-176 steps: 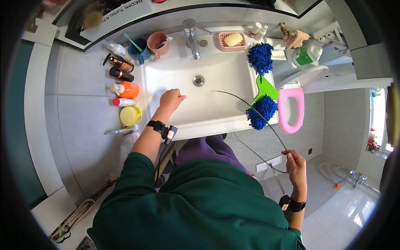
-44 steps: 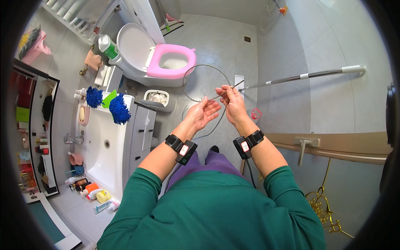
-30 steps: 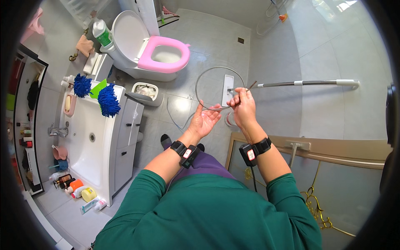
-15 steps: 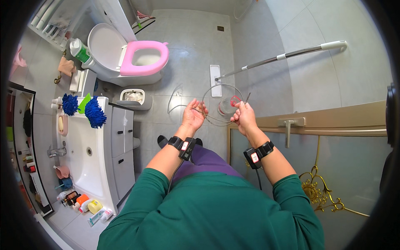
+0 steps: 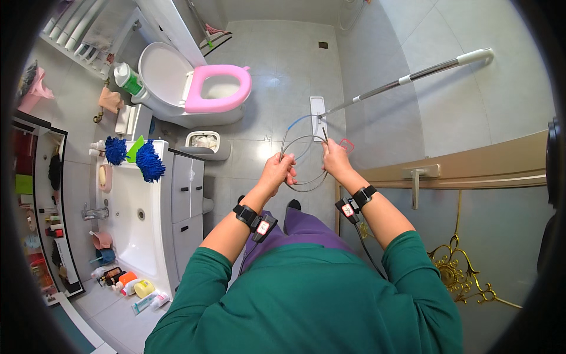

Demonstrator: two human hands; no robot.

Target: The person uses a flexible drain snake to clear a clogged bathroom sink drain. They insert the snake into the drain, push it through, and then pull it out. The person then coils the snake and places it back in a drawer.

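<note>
Between my hands hangs a long thin grey cable (image 5: 305,137), wound in loose loops, which looks like a drain snake. A blue stretch shows where one loop reaches out toward the mop head. My left hand (image 5: 275,173) is closed round the strands at the left side of the coil. At its right side, my right hand (image 5: 335,159) pinches the cable, and a short dark end sticks up beside the fingers. Just beyond the right hand shows a red rim or handle (image 5: 349,144), with the rest of that object hidden behind the hand.
A flat mop (image 5: 413,76) leans on the right wall, its white head on the floor. Left are a sink (image 5: 132,236) with two blue chenille pieces, a waste bin (image 5: 219,150) and a toilet with a pink seat (image 5: 194,88). A glazed door (image 5: 383,230) stands right.
My left hand has turned from an open palm to a closed grip on the cable. The loops are gathered closer, and my right hand has moved slightly left. The view has shifted a little.
</note>
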